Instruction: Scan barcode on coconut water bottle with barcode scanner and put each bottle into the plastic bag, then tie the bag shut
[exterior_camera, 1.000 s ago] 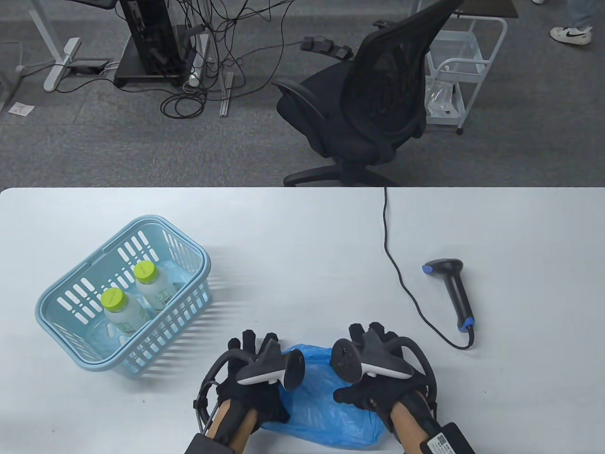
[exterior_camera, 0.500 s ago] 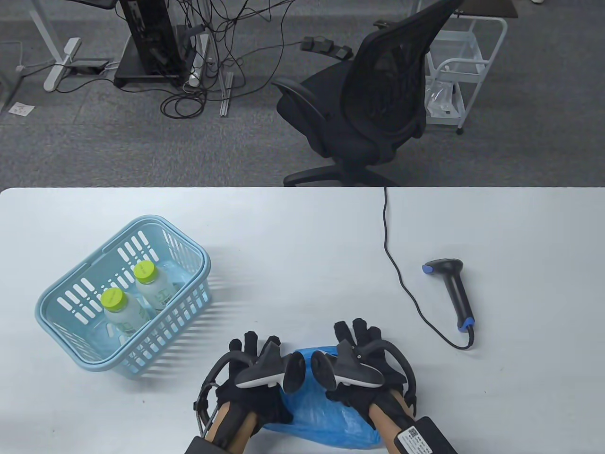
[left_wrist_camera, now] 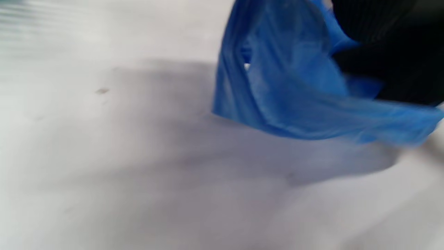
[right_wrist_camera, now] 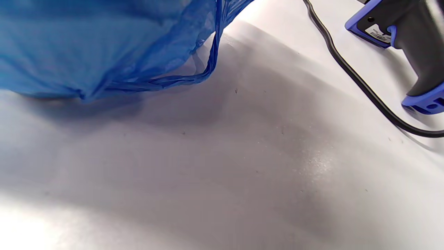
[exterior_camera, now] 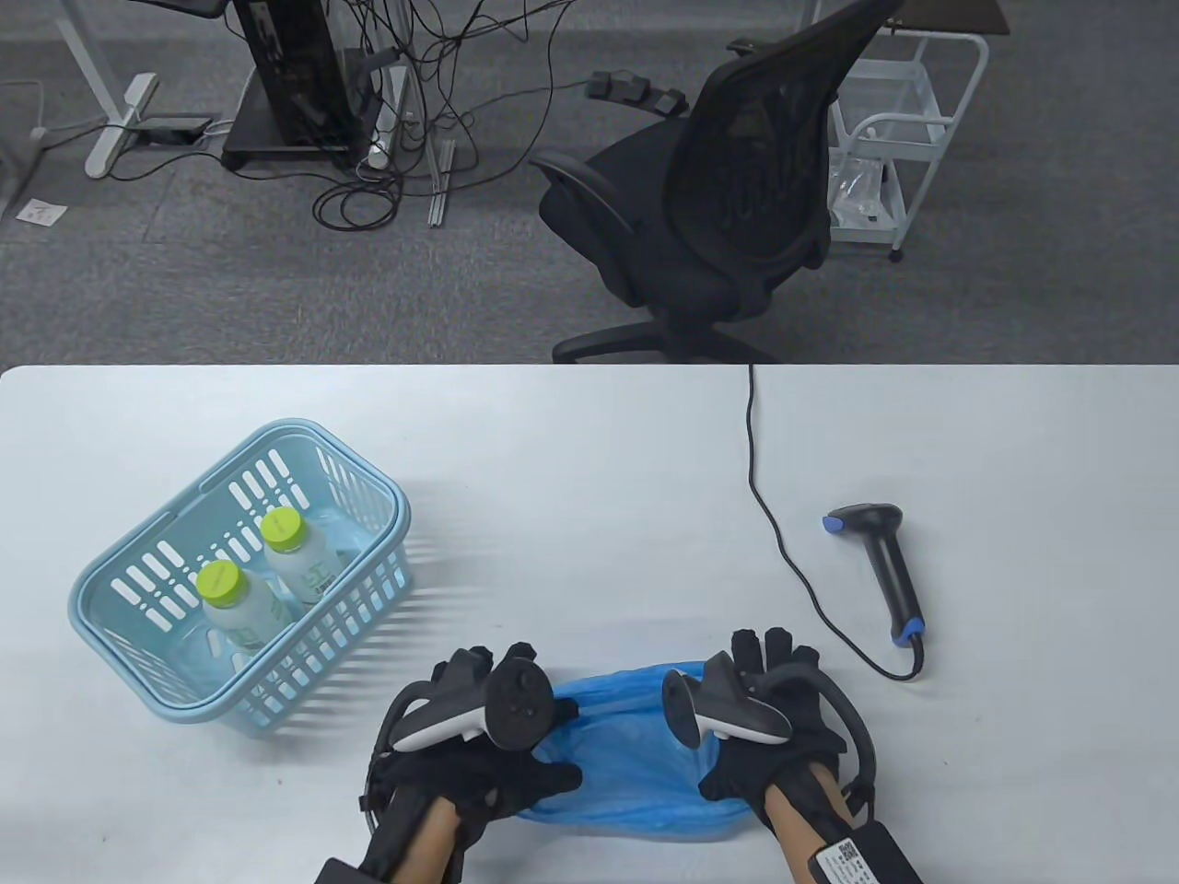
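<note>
Light-blue slotted plastic basket (exterior_camera: 238, 578) sits on the left of the matte white counter (exterior_camera: 589, 442). Two coconut water bottles (exterior_camera: 238, 608), white-bodied with round lime-green caps, stand side by side inside it.

Left hand (exterior_camera: 470, 746) in a black knit glove, near edge of counter, just right of the basket. Left fingers (left_wrist_camera: 385, 59) are curled and pinch the left edge of the plastic bag (exterior_camera: 636, 746); this view is blurred.

Bag: thin, crinkly, translucent blue film, stretched between both hands, lower part resting on the counter. A twisted handle loop (right_wrist_camera: 194, 78) hangs at its right side.

Right hand (exterior_camera: 769, 737) grips the bag's right edge; its fingers are hidden under the tracker, so their exact curl cannot be told.

Barcode scanner (exterior_camera: 884, 566), black with blue trim, pistol-shaped, lies flat to the right, apart from both hands. Its black cable (exterior_camera: 783, 543) runs to the far edge.
</note>
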